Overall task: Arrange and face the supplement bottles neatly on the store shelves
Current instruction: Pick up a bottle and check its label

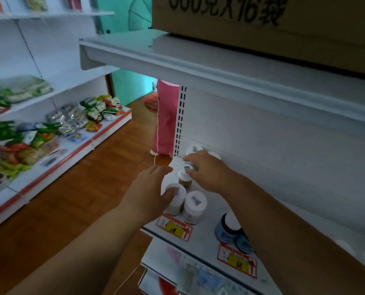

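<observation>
- Head view: both bare arms reach in to the left end of a white shelf [200, 237] holding supplement bottles.
- Left hand [154, 188]: fingers curled round a white-capped bottle [176, 199] at the shelf's front-left corner; thumb lies on the cap's near edge. Bottle upright, standing on the shelf.
- Right hand [207, 171]: palm down, fingers bent, fingertips pinching the cap of a 2nd bottle [184, 177] w/ brownish body, just behind the 1st.
- 3rd white-capped bottle [194, 207] stands free just beside the 1st, to its right, near the front edge; label on cap too blurred to read.
- 2 more white caps [195, 149] show behind the right hand, against the back panel, partly hidden.
- Further right, near the front, a dark blue bottle [228, 228] w/ white cap; the right forearm hides part of it.
- Red/yellow price tags [175, 227] on the shelf's front lip, one under the white bottles, one under the blue.
- Cardboard box [283, 24] sits on the shelf above.
- Across the wooden floor [81, 188], opposite shelves w/ snack packets [71, 118].
</observation>
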`<act>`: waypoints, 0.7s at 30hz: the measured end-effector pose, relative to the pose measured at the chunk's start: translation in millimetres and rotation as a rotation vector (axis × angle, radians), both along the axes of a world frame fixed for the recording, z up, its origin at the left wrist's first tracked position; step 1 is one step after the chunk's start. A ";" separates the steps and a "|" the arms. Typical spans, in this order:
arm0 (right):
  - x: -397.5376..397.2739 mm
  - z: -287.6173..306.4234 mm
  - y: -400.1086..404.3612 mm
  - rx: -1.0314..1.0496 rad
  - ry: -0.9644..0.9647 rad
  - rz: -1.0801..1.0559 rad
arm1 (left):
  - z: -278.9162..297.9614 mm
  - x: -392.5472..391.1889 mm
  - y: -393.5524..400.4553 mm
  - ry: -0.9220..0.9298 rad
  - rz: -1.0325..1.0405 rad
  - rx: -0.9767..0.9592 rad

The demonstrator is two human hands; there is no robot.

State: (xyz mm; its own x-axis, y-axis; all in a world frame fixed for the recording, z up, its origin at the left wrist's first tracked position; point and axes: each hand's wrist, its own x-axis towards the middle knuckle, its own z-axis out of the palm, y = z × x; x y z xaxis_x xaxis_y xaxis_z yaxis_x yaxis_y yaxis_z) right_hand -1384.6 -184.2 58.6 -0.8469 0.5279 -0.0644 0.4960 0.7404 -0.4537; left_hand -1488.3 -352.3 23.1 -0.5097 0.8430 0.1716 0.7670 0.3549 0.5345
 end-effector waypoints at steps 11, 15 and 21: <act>10.8 -17.2 13.3 0.174 -0.150 -0.241 | -14.7 -62.3 53.3 -0.153 -0.296 -0.028; 37.5 -12.1 12.9 0.158 -0.132 -0.438 | -12.2 -70.9 71.4 -0.148 -0.430 -0.018; 67.1 38.8 -22.1 -0.054 0.384 -0.721 | 26.8 -44.2 89.0 -0.334 -0.694 -0.060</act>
State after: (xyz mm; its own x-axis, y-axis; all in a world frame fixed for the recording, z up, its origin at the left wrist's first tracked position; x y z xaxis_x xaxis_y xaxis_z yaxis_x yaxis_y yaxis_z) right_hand -1317.4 -206.3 97.3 -0.2688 0.9557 0.1200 0.6448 0.2711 -0.7147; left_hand -1532.6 -263.3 49.9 0.1228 0.9914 0.0453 0.6257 -0.1127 0.7719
